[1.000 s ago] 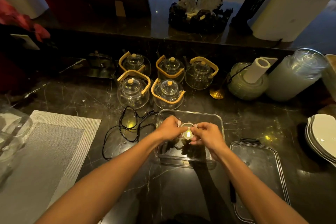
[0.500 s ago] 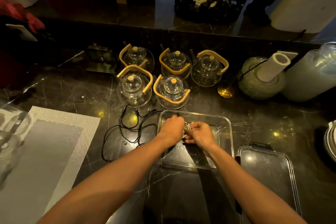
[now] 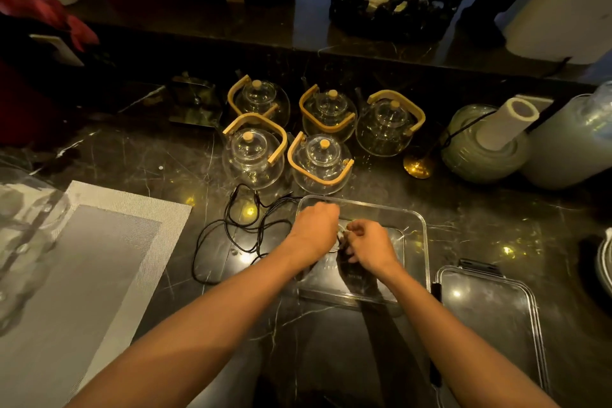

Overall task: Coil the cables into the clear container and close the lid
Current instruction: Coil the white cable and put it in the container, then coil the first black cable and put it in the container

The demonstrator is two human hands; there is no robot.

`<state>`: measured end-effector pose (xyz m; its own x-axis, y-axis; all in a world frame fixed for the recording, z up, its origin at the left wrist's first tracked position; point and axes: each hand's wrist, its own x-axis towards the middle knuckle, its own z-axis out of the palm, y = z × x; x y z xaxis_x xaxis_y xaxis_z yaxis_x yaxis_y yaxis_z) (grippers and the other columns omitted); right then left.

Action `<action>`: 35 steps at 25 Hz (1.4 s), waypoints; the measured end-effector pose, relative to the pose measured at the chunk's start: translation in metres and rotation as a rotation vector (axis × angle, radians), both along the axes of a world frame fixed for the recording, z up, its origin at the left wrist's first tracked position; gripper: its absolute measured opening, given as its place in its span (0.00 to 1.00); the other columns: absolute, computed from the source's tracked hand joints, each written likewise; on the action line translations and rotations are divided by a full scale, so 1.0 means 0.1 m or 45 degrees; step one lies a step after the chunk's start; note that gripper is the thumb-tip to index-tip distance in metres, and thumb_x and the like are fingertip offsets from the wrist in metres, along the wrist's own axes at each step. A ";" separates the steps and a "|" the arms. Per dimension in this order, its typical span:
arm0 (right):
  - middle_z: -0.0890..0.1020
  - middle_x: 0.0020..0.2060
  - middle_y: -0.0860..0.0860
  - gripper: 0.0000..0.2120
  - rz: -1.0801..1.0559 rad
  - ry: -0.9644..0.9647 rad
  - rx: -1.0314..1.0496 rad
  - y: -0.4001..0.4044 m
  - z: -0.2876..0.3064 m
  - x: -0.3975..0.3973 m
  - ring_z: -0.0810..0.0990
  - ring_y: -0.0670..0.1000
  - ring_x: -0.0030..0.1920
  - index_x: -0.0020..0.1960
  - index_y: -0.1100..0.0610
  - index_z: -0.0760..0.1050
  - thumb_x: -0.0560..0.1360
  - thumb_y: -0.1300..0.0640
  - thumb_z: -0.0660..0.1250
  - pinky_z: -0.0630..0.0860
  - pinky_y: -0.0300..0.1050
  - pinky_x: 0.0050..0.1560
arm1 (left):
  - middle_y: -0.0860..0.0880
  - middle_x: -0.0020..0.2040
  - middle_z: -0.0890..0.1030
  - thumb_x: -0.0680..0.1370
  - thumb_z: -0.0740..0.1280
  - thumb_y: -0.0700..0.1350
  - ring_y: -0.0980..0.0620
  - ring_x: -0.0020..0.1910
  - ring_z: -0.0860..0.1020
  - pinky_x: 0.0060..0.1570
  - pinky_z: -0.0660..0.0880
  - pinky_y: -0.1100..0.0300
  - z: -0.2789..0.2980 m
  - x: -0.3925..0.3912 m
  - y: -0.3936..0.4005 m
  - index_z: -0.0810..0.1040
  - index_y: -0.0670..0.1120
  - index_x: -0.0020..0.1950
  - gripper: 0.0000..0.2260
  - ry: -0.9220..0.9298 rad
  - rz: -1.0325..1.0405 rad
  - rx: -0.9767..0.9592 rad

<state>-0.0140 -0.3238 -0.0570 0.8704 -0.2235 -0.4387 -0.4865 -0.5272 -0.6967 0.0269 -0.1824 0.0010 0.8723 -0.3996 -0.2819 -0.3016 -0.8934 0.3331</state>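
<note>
— Hands first: where are they, and what are they doing?

— Both meet over the clear container (image 3: 415, 225), just right of centre in the frame. The left hand (image 3: 314, 232) is curled knuckles-up; the right hand (image 3: 372, 247) has its fingers bent round a small pale cable coil (image 3: 341, 237) between the two. Whether the left hand actually grips that coil cannot be told.

— And the rest of the cables?

— A black cable (image 3: 231, 228) lies in loose loops on the dark counter (image 3: 132, 159), just left of the container and outside it.

— The lid?

— The lid (image 3: 490, 315) lies flat on the counter at lower right, beside the container. Five glass teapots (image 3: 255, 156) stand behind, and a grey placemat (image 3: 92, 268) lies at lower left.
</note>
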 end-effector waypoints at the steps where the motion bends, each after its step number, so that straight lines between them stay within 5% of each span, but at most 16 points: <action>1: 0.84 0.33 0.49 0.05 0.007 -0.027 -0.027 -0.01 0.08 0.01 0.82 0.47 0.29 0.53 0.56 0.80 0.80 0.60 0.66 0.84 0.51 0.34 | 0.42 0.53 0.84 0.79 0.65 0.42 0.39 0.53 0.82 0.49 0.77 0.48 0.07 0.01 0.07 0.80 0.45 0.57 0.09 -0.034 0.052 -0.102; 5: 0.85 0.37 0.48 0.06 0.043 -0.207 -0.096 0.04 0.54 0.08 0.84 0.50 0.36 0.49 0.54 0.82 0.80 0.55 0.67 0.83 0.53 0.41 | 0.51 0.51 0.86 0.79 0.66 0.50 0.50 0.51 0.83 0.51 0.80 0.50 0.29 0.08 0.57 0.82 0.51 0.59 0.11 -0.083 0.318 -0.399; 12: 0.84 0.45 0.47 0.07 0.276 -0.420 -0.060 0.83 1.06 0.28 0.82 0.47 0.47 0.56 0.54 0.83 0.80 0.55 0.68 0.80 0.49 0.50 | 0.49 0.48 0.85 0.78 0.70 0.47 0.50 0.52 0.83 0.54 0.78 0.55 0.02 0.06 1.43 0.81 0.44 0.61 0.14 0.046 0.688 -0.568; 16: 0.84 0.47 0.50 0.10 0.441 -0.344 -0.142 1.31 0.88 0.49 0.82 0.51 0.50 0.59 0.56 0.81 0.79 0.56 0.68 0.79 0.49 0.53 | 0.45 0.55 0.84 0.77 0.71 0.45 0.46 0.56 0.82 0.56 0.77 0.55 -0.28 0.05 1.68 0.79 0.43 0.65 0.17 0.063 0.775 -0.576; 23: 0.83 0.53 0.59 0.11 0.517 -0.094 -0.352 1.65 0.32 0.84 0.81 0.62 0.56 0.58 0.59 0.77 0.77 0.57 0.68 0.73 0.49 0.48 | 0.45 0.50 0.84 0.75 0.74 0.45 0.45 0.50 0.82 0.51 0.78 0.55 -0.71 0.21 1.83 0.80 0.44 0.62 0.16 0.157 0.814 -0.594; 30: 0.81 0.35 0.55 0.15 0.534 -0.092 -0.382 1.79 0.15 0.96 0.82 0.61 0.43 0.39 0.57 0.75 0.82 0.52 0.64 0.71 0.48 0.39 | 0.49 0.40 0.83 0.74 0.73 0.49 0.48 0.42 0.81 0.41 0.76 0.54 -0.76 0.23 1.82 0.81 0.47 0.51 0.09 0.249 0.605 -0.428; 32: 0.77 0.30 0.52 0.20 0.511 -0.175 -0.296 1.79 0.25 0.92 0.80 0.58 0.36 0.35 0.57 0.72 0.83 0.50 0.61 0.68 0.48 0.37 | 0.50 0.34 0.82 0.77 0.69 0.46 0.50 0.34 0.79 0.34 0.73 0.58 -0.72 0.19 1.82 0.83 0.45 0.48 0.05 0.281 0.781 -0.646; 35: 0.81 0.31 0.54 0.20 0.486 -0.275 -0.091 1.76 0.50 0.83 0.80 0.55 0.34 0.39 0.59 0.76 0.84 0.50 0.60 0.74 0.51 0.38 | 0.51 0.36 0.85 0.81 0.63 0.49 0.57 0.26 0.72 0.25 0.66 0.64 -0.53 0.17 1.82 0.84 0.44 0.52 0.12 0.577 1.184 -1.289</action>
<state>0.0692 -0.1473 -0.0070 0.9665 0.1087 -0.2326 -0.0945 -0.6916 -0.7161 0.0435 -0.0001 -0.0518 0.8366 0.0595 -0.5446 0.5468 -0.0313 0.8367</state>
